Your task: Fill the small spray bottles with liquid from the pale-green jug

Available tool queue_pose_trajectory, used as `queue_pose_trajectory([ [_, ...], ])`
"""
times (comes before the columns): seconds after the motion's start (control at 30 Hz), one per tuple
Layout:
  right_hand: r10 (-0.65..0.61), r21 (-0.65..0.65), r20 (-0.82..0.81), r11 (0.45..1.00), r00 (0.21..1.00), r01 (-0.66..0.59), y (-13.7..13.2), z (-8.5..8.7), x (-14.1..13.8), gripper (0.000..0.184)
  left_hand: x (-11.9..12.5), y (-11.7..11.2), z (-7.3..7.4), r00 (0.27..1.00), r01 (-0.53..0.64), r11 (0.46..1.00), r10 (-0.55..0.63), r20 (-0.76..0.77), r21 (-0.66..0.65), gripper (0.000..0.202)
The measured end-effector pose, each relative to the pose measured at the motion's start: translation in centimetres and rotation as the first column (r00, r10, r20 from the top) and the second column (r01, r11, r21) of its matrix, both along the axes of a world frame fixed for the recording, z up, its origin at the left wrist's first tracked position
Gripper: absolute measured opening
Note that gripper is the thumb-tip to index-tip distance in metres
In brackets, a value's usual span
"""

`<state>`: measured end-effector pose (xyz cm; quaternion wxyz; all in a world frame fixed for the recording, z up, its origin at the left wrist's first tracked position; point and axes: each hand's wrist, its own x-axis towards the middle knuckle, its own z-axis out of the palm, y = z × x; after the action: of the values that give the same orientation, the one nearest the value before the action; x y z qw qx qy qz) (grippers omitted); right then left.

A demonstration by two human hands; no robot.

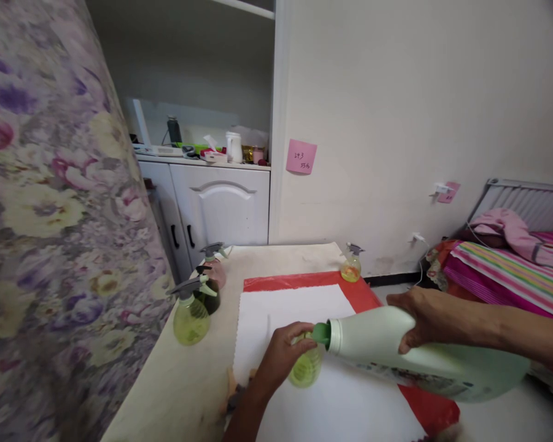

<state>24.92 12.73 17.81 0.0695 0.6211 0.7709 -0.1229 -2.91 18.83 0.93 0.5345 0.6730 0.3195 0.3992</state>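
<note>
My right hand (415, 316) grips a large pale green jug (373, 337), tipped nearly on its side. Its green spout (321, 333) points left and meets the mouth of a small yellow-green bottle (305, 368). My left hand (283, 353) has its fingers closed round the neck of that bottle, which stands on a white sheet (299, 304) without a spray head. Whether liquid flows from the spout I cannot tell. Left of the sheet stands a yellow-green spray bottle (191, 322), with a dark spray bottle (211, 299) and a pink one (214, 270) behind it.
A spray bottle with orange-yellow contents (351, 269) stands at the table's far right corner. Red sheeting (286, 281) lies under the white sheet. Beyond the table are a white cabinet (230, 209) and a wall; a flowered curtain (64, 233) hangs left, a bed (502, 264) stands right.
</note>
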Motion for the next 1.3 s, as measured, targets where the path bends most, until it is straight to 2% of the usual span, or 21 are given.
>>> queue_pose_trajectory([
  [0.17, 0.015, 0.013, 0.009, 1.000, 1.000, -0.015, 0.2, -0.3, 0.3, 0.036, -0.1, -0.1, 0.3, 1.000, 0.003, 1.000, -0.003, -0.002, -0.017, 0.024],
  [0.6, 0.008, -0.002, 0.031, 1.000, 0.999, -0.008, 0.0, 0.5, -0.5, 0.036, 0.0, -0.1, 0.3, 1.000, -0.015, 1.000, 0.015, -0.010, -0.006, 0.024],
  [0.83, -0.005, -0.013, -0.021, 1.000, 1.000, 0.005, -0.4, 1.0, -0.7, 0.030, 0.1, 0.0, 0.2, 1.000, -0.010, 1.000, 0.010, 0.001, -0.015, 0.023],
  [1.3, 0.007, -0.004, 0.028, 1.000, 1.000, -0.007, -0.2, 0.5, -0.3, 0.035, 0.2, 0.0, 0.2, 1.000, -0.014, 1.000, 0.014, -0.009, -0.004, 0.025],
])
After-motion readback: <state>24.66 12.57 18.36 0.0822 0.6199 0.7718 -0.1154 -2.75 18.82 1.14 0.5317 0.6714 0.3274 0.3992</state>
